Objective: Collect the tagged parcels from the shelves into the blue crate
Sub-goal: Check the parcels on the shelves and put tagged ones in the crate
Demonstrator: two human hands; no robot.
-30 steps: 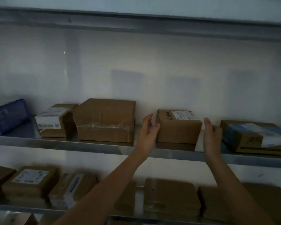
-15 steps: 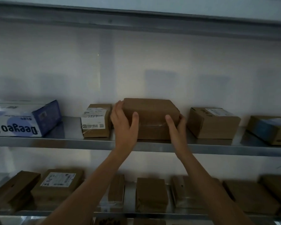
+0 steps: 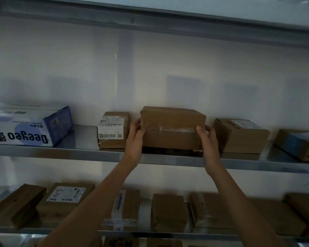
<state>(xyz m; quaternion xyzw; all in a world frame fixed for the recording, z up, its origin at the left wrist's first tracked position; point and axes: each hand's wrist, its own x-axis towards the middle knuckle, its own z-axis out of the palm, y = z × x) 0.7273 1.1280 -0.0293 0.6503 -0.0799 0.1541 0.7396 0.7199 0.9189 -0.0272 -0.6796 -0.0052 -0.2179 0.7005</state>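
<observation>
The brown box lies flat on the metal shelf, its long side running left to right and its taped front facing us. The left hand grips its left end and the right hand grips its right end. A white wall stands behind. The room is dim, and no tag shows on this box.

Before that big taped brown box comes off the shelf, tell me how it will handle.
The taped brown box likely stays stiff: its cardboard edges look square. It probably needs both hands, since the left hand and right hand grip opposite ends. The glossy tape could be slick under the thumbs. Its weight cannot be told.
</observation>
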